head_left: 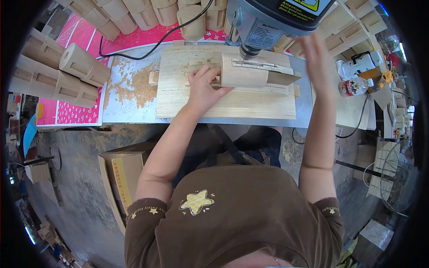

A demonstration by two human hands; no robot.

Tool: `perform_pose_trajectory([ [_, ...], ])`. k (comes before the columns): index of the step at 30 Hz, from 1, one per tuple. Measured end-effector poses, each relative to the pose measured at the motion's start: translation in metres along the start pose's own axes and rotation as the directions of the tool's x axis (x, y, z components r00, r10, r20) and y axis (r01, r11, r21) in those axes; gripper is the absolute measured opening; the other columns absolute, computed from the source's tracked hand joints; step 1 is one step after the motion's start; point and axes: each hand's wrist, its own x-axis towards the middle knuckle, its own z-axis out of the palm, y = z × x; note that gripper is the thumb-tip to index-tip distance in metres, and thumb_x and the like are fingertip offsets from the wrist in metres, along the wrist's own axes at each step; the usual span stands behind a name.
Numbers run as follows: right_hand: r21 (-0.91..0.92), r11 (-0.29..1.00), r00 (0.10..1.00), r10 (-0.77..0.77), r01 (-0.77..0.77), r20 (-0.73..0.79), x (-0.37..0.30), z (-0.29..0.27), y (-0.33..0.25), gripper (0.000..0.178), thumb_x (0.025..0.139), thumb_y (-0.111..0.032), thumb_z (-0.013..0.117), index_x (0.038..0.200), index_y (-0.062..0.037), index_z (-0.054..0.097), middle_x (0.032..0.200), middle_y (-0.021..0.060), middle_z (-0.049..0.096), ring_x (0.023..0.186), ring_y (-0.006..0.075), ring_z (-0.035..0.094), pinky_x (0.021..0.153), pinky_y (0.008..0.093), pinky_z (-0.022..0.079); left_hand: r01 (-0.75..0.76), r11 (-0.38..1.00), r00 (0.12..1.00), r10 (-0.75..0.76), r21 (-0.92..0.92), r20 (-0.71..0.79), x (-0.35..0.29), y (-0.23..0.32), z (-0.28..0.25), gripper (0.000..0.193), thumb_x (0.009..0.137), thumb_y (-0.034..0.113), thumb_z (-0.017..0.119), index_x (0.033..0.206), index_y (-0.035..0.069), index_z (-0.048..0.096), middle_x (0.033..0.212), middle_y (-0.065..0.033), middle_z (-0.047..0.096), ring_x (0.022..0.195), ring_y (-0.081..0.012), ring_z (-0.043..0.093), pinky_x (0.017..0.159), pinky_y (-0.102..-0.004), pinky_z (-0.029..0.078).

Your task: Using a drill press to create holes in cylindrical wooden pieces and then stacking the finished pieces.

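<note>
A pale wooden cylinder [248, 73] lies on its side on a wooden board [250, 105], below the chuck [248, 52] of a bench drill press [263, 27]. My left hand [206, 87] is closed on the cylinder's left end, with the thumb along its near side and the fingertips partly hidden. A slotted strip [263, 66] runs along the cylinder's top, and a thin flat plate [283, 78] juts out at its right. Raised at the right side of the drill press, my right hand [315, 58] is smeared by motion, and its fingers are unclear.
Shaped wooden cylinders [85, 64] are stacked at the left and along the back. Sawdust [134, 85] covers part of the table. A black cable [156, 47] crosses the back left. At right stands a bottle [355, 86]; a cardboard box [120, 178] sits below the table.
</note>
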Motion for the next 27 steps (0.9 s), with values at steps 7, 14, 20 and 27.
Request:
perform_pose_trajectory([
  [7,-0.263,0.945,0.929,-0.09,0.194,0.36,-0.086,0.007,0.037,0.028,0.071,-0.009,0.069,0.094,-0.0021,0.056,0.089,0.0128,0.058,0.081,0.0337,0.052,0.072,0.0385,0.042,-0.101,0.98,0.994,0.105,-0.172,0.012,-0.023,-0.014,-0.055,0.038,0.06,0.012,0.079,0.094,0.004,0.063,0.086,-0.0021,0.057,0.082,-0.0186,0.057,0.065,-0.0279,0.044],
  [14,-0.217,0.962,0.927,-0.079,0.168,0.367,-0.102,-0.004,0.027,0.028,0.07,-0.012,0.069,0.093,-0.0025,0.056,0.084,0.0119,0.056,0.08,0.0326,0.05,0.071,0.0391,0.041,0.466,0.68,0.848,-0.526,-0.566,0.066,-0.054,-0.013,-0.148,0.024,0.074,0.019,0.075,0.085,0.002,0.064,0.068,-0.0021,0.061,0.054,-0.0063,0.052,0.05,-0.0171,0.039],
  [20,-0.195,0.958,0.918,-0.124,0.209,0.377,-0.102,0.007,0.019,0.029,0.071,-0.013,0.07,0.095,-0.002,0.057,0.085,0.0116,0.056,0.084,0.0319,0.05,0.073,0.0388,0.041,0.726,0.407,0.633,-0.709,-0.554,0.31,-0.047,0.016,-0.128,0.035,0.078,0.031,0.071,0.082,-0.003,0.064,0.062,-0.0042,0.06,0.043,-0.0061,0.05,0.038,-0.0199,0.035],
  [27,-0.145,0.949,0.894,-0.203,0.28,0.399,-0.101,0.011,0.013,0.03,0.071,-0.011,0.07,0.096,-0.0014,0.057,0.088,0.0123,0.058,0.085,0.0325,0.052,0.073,0.0375,0.042,0.776,0.529,0.628,-0.595,-0.344,0.502,-0.027,0.03,-0.073,0.037,0.079,0.029,0.072,0.091,-0.004,0.059,0.071,-0.0042,0.059,0.059,-0.008,0.056,0.05,-0.0197,0.041],
])
